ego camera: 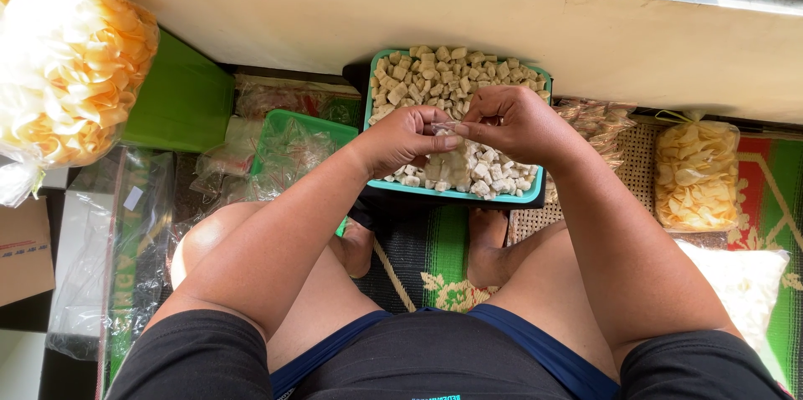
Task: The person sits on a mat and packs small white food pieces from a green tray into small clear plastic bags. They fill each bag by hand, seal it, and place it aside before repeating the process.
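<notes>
Far left: big clear bag of yellow-orange crackers [71,66], knotted, lying on its side. Below it flat empty plastic sheets [113,249] on the floor, cardboard box [23,249] at the edge. Green folder-like board [182,103] leans by the wall. Next over, a green tray [288,137] w/ crumpled clear small bags in it.

Left hand [401,141]: fingers curled, thumb + forefinger pinching the left edge of a small clear plastic bag [443,157]. Right hand [519,124]: same pinch on the bag's right top edge, other fingers bent inward. Both hands grasping the bag mouth, fingertips nearly touching each other.

Bag: thin, transparent, partly filled w/ pale beige cubes; hangs just above the front half of the teal tray [456,193]. Long axis approx. vertical in view, mouth up toward the hands/wall, filled bottom toward the person. Exact outline hard to tell, it blends w/ the cubes under it.

Teal tray: rectangular, full of tan-to-whitish cube snacks [443,74], sits on a patterned mat [435,241] betw. the person's bare feet, far edge near the wall.

Right of the tray: clear bag of brownish snacks [598,120] partly behind the right forearm. Further right: sealed bag of yellow chips [696,173] upright-ish on the mat, white bag [740,279] below it beside the right thigh.
</notes>
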